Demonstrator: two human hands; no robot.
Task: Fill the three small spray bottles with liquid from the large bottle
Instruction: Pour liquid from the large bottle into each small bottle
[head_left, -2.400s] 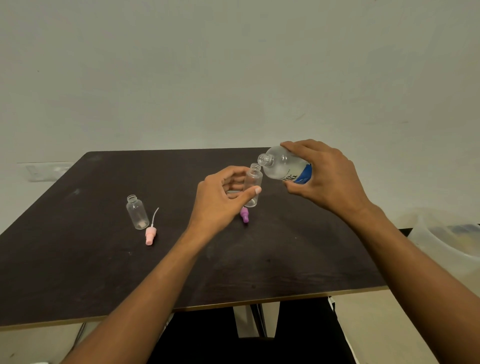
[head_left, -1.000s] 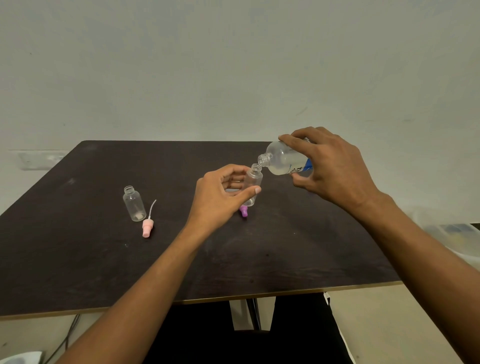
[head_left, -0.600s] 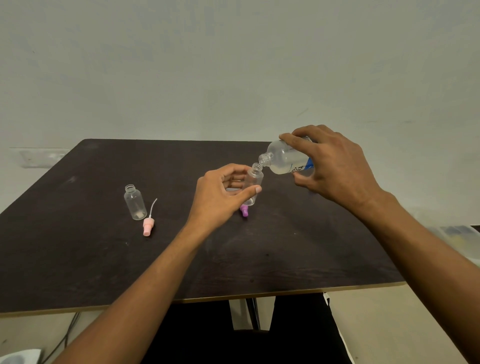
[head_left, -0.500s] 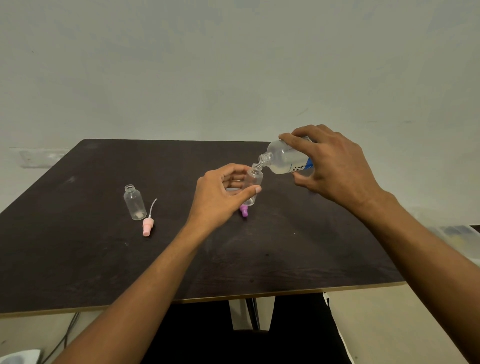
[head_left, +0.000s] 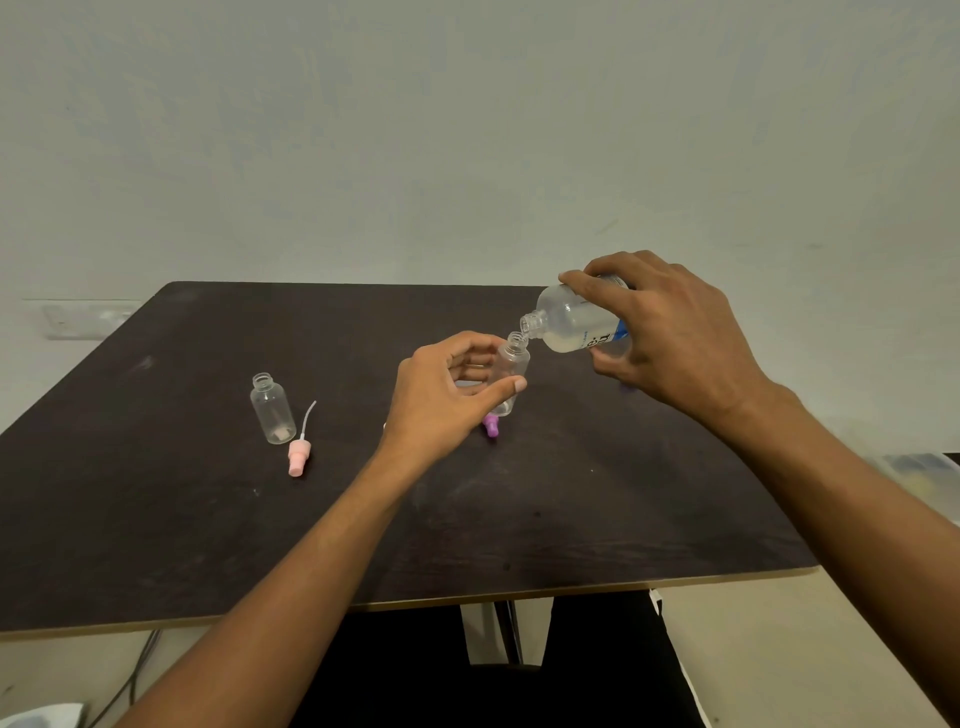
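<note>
On the table (head_left: 156, 519), an uncapped empty spray bottle (head_left: 272, 410) waits beside its pink spray cap (head_left: 298, 457). My left hand (head_left: 441, 400) clamps another small spray bottle (head_left: 511, 371); right hand (head_left: 670, 345) clamps the tilted large bottle (head_left: 574, 325), mouths touching. Fill level unclear, probably barely started; third bottle unseen.

The large bottle's (head_left: 574, 325) label print is too blurred to read.

large bottle (head_left: 571, 325) tipped, mouth over small bottle (head_left: 510, 371)
</note>
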